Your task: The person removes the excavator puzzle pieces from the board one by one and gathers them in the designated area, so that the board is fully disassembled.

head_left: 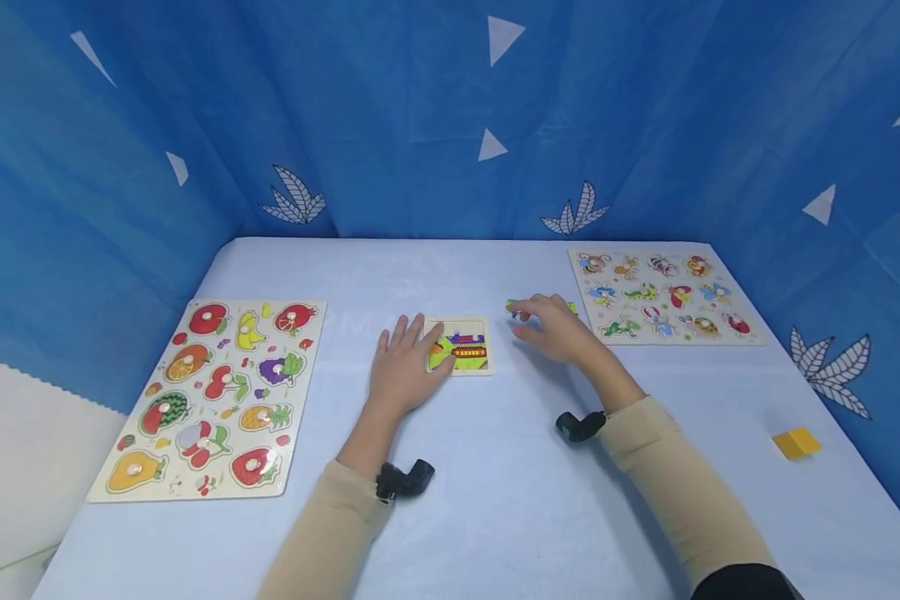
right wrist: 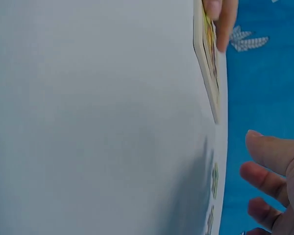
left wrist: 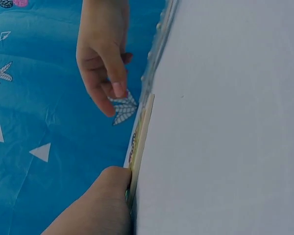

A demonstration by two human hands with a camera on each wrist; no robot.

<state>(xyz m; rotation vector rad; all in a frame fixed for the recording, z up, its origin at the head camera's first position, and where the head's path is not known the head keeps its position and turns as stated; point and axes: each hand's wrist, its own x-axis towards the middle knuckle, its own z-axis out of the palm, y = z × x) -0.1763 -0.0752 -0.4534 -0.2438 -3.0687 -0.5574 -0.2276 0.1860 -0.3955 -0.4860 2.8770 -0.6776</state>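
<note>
A small square jigsaw board [head_left: 468,325] with a bright vehicle picture lies in the middle of the table, its upper strip bare. My left hand [head_left: 402,367] rests at the board's left side, fingers spread, thumb over the picture; in the left wrist view that thumb touches the board's edge [left wrist: 146,127]. To the right, my right hand [head_left: 558,332] hovers with bent, parted fingers over loose puzzle pieces [head_left: 512,307], partly covering them. The right wrist view shows nothing between its thumb and fingers [right wrist: 264,177], with flat pieces [right wrist: 214,180] on the table below.
At left lies a large fruit peg puzzle [head_left: 300,433]. An insect peg puzzle [head_left: 592,321] lies at the back right. A yellow block [head_left: 797,443] sits near the right table edge. Blue curtains [head_left: 420,117] enclose the table's back and sides.
</note>
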